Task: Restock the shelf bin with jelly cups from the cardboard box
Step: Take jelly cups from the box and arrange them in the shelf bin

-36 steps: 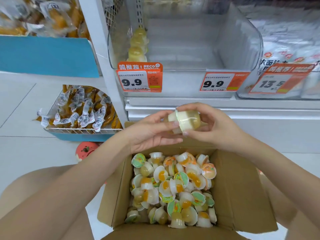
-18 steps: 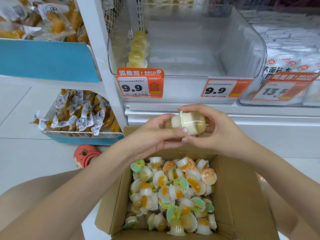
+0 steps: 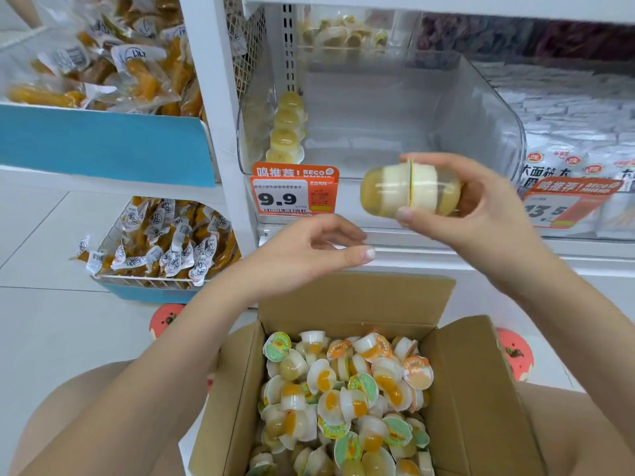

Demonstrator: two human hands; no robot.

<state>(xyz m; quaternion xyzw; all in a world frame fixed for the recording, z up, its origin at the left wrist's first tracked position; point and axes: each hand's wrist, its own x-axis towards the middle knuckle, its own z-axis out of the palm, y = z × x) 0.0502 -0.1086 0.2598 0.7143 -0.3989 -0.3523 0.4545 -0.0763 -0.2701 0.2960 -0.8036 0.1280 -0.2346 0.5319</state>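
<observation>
The right hand (image 3: pixel 481 214) pinches two jelly cups (image 3: pixel 410 191) pressed lid to lid, thumb below and fingers curled over the top, their shared long axis lying level from 9 to 3 o'clock. The clear shelf bin (image 3: pixel 488 108) opens at 12 o'clock from that pair, just above and behind, so the right hand is the nearer one for the drop. The left hand (image 3: pixel 309 249) hovers at 8 o'clock from the cups, fingers loosely curled, holding nothing. The cardboard box (image 3: pixel 481 389), still heaped with cups, sits at 6 o'clock below both hands.
</observation>
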